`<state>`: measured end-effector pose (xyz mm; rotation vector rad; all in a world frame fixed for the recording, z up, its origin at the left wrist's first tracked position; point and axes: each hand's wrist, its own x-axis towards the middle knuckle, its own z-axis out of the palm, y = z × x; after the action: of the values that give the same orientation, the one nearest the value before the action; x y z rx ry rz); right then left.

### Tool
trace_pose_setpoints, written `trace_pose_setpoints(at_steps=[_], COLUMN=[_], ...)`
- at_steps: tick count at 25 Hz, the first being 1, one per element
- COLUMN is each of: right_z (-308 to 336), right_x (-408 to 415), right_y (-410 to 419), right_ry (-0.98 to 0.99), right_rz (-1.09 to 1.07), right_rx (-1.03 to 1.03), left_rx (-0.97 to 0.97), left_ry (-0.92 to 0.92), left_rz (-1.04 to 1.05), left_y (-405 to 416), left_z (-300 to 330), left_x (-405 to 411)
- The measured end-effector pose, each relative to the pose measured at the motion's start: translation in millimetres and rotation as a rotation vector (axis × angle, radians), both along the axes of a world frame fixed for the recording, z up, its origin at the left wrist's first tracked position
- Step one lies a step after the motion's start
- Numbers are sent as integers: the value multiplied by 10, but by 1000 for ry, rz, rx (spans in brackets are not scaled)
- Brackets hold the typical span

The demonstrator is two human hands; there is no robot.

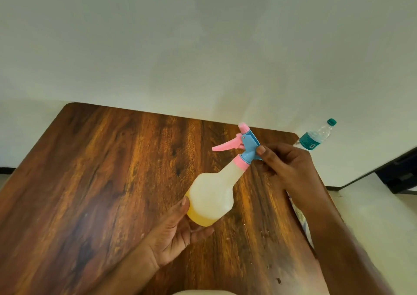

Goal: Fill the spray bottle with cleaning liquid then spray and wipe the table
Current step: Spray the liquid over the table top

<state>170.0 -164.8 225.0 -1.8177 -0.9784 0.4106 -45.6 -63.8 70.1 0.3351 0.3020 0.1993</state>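
- We hold the translucent plastic spray bottle [211, 196] tilted above the dark wooden table [94, 181], a little yellowish liquid pooled at its base.
- Our left hand [178, 231] cups the bottle's base from below, fingers wrapped around it.
- Our right hand [286, 166] pinches the blue and pink trigger head [244, 145] between thumb and fingers.
- A clear plastic water bottle with a teal cap [317, 136] lies on the floor beyond the table's far right corner.

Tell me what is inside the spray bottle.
The spray bottle holds a shallow layer of yellowish liquid pooled at its base; the rest looks empty. The left hand cups the bottom, hiding part of that liquid.
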Motion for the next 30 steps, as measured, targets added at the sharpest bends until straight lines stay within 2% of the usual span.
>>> trace_pose_setpoints(at_steps=[3, 7, 13, 17, 20, 24, 30], right_z=[111, 112, 90, 20, 62, -10, 92], right_x=[41, 21, -113, -145, -127, -166, -94], right_y=[44, 69, 112, 66, 39, -35, -176], right_ry=[-141, -169, -246, -300, -197, 136, 216], right_rz=[43, 69, -115, -172, -102, 117, 161], right_rx=[-68, -64, 68, 34, -39, 6, -8], left_rx=[41, 97, 131, 121, 89, 69, 75], left_ry=[-2, 21, 12, 43, 47, 32, 4], left_rz=[33, 63, 85, 110, 129, 116, 53], left_y=[-25, -56, -141, -181, -190, -182, -213], left_z=[55, 126, 162, 114, 78, 108, 107], left_x=[14, 12, 32, 25, 17, 10, -21])
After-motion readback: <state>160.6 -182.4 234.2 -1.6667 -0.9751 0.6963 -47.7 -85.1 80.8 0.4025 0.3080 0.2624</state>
